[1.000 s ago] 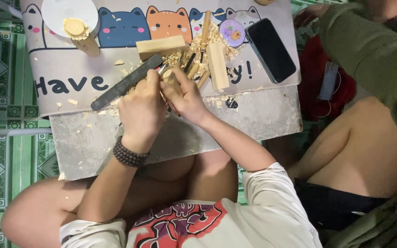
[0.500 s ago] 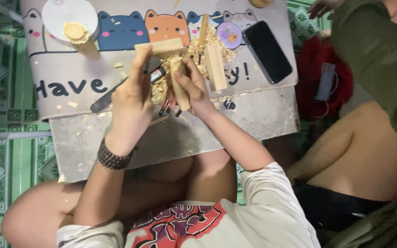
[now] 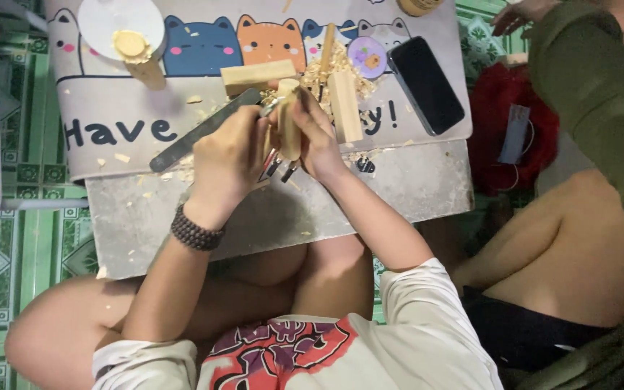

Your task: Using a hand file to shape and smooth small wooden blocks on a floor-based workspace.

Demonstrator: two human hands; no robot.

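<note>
- A white dish (image 3: 102, 22) with a pale wooden round sits at the far left of the cat-print mat (image 3: 95, 94).
- A long dark file (image 3: 204, 130) lies slanted on the mat, just beside the left hand.
- The left hand (image 3: 229, 162), beaded bracelet on its wrist, is closed around a small tool pressed to the wood.
- The wooden piece (image 3: 288, 126) stands upright between both hands, above the shavings.
- The right hand (image 3: 319, 141) grips the wooden piece from the side.
- A black phone (image 3: 425, 84) lies near the mat's right edge.
</note>
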